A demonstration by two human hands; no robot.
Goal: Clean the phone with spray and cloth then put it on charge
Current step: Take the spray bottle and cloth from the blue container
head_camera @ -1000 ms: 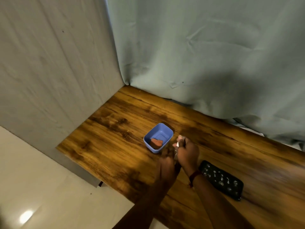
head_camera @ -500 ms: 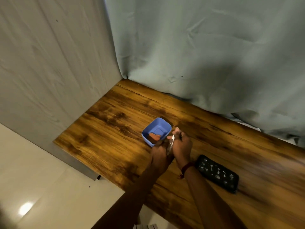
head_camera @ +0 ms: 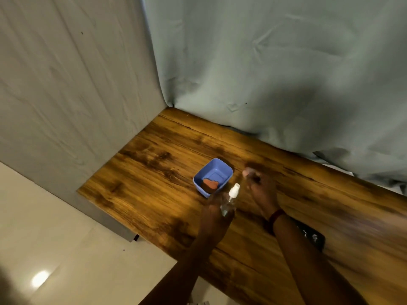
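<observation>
The left hand (head_camera: 217, 214) grips the clear spray bottle (head_camera: 229, 200), nozzle up. Just beyond that grip sits a blue tub (head_camera: 222, 170) holding the orange cloth (head_camera: 210, 184). Right of it, the right hand (head_camera: 262, 190) is blurred, and I cannot tell its grip. The phone (head_camera: 313, 237) lies behind that wrist.

A wood-grain counter (head_camera: 154, 172) sits in a corner of grey-green cloth drapes (head_camera: 264, 73); glossy pale floor (head_camera: 55, 249) reflects a light.

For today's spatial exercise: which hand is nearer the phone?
Right. The right hand lies just past the phone, forearm crossing it; the left hand, holding the spray bottle, is farther left.
</observation>
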